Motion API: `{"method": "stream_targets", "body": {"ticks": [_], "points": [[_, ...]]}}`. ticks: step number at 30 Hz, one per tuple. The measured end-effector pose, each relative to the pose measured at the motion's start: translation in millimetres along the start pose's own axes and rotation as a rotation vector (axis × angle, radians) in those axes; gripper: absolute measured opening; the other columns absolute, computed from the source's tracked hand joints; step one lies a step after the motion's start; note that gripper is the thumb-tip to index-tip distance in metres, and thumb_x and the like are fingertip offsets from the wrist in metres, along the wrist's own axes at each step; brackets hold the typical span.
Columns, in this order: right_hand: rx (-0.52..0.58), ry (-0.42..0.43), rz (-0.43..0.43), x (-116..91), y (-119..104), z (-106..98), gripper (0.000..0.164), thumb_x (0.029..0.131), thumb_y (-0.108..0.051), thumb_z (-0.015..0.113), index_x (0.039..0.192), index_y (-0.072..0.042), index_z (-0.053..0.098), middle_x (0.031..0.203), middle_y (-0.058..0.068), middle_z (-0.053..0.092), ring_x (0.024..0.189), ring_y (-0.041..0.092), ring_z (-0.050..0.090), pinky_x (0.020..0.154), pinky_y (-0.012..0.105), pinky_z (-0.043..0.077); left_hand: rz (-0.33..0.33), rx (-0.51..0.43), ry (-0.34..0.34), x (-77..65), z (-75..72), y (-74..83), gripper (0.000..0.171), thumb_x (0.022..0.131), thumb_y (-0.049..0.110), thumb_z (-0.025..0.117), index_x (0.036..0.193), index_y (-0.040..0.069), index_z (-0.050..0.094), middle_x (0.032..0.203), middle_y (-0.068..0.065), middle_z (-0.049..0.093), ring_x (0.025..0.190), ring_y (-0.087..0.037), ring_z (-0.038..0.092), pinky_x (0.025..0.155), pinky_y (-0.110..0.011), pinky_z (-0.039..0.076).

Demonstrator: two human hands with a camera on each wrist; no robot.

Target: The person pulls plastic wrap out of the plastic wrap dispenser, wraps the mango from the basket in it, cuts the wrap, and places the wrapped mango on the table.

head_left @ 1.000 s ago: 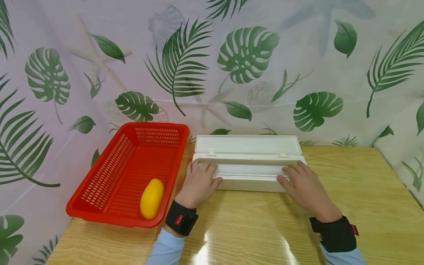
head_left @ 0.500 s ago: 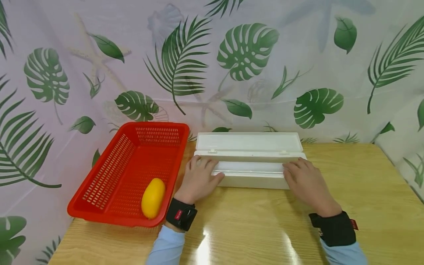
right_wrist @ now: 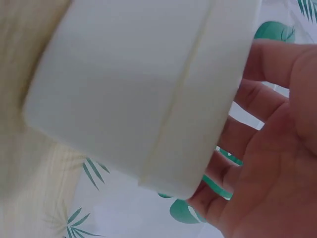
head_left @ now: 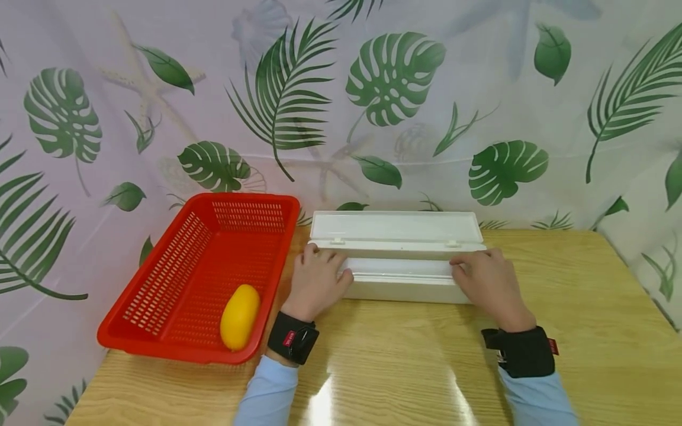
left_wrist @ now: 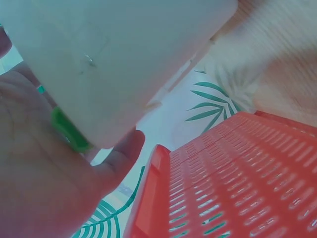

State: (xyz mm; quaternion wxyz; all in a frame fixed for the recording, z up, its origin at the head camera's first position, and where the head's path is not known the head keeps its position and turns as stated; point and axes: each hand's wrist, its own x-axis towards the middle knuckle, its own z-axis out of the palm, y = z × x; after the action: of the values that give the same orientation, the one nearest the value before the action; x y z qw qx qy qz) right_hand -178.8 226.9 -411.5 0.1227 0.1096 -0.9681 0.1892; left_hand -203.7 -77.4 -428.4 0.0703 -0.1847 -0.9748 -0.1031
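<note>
A white plastic cling film dispenser (head_left: 402, 290) stands on the table, its lid (head_left: 396, 226) tipped back. Inside it lies a white roll (head_left: 396, 265). My left hand (head_left: 315, 283) grips the dispenser's left end, fingers over the top and thumb at the front edge. A green piece (left_wrist: 69, 130) shows between palm and dispenser in the left wrist view. At the right end, my right hand (head_left: 490, 284) curls its fingers over the upper rim, with index finger and thumb close together by the roll. I cannot tell whether clear film is between them.
Left of the dispenser is a red perforated basket (head_left: 199, 354), with a yellow mango (head_left: 240, 316) in its near right corner. The wooden table (head_left: 394, 361) meets a leaf-patterned cloth backdrop (head_left: 394, 154) just behind the dispenser.
My right hand's fingers have drawn in, thumb and index now nearer each other at the dispenser's right end. The left hand keeps its place; the head view has shifted slightly.
</note>
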Motion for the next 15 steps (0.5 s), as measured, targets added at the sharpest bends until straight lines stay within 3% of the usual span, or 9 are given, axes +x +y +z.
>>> {"method": "stream_targets", "body": {"ticks": [8, 15], "points": [[-0.004, -0.037, 0.045, 7.2, 4.8, 0.0, 0.018, 0.089, -0.014, 0.056, 0.094, -0.002, 0.069, 0.086, 0.020, 0.069, 0.099, 0.046, 0.042, 0.079, 0.065, 0.037, 0.001, 0.003, -0.032, 2.6, -3.0, -0.3, 0.043, 0.092, 0.038, 0.038, 0.126, 0.017, 0.055, 0.126, -0.008, 0.056, 0.116, -0.038, 0.029, 0.092, -0.056, 0.031], [-0.009, -0.003, 0.030, 5.8, 4.9, 1.3, 0.012, 0.089, -0.011, 0.054, 0.086, -0.002, 0.063, 0.083, 0.019, 0.067, 0.100, 0.047, 0.043, 0.078, 0.066, 0.037, 0.033, -0.073, 0.005, -0.1, -6.1, -3.2, 0.043, 0.092, 0.040, 0.045, 0.122, 0.011, 0.053, 0.118, -0.013, 0.055, 0.109, -0.034, 0.036, 0.091, -0.053, 0.034]]}}
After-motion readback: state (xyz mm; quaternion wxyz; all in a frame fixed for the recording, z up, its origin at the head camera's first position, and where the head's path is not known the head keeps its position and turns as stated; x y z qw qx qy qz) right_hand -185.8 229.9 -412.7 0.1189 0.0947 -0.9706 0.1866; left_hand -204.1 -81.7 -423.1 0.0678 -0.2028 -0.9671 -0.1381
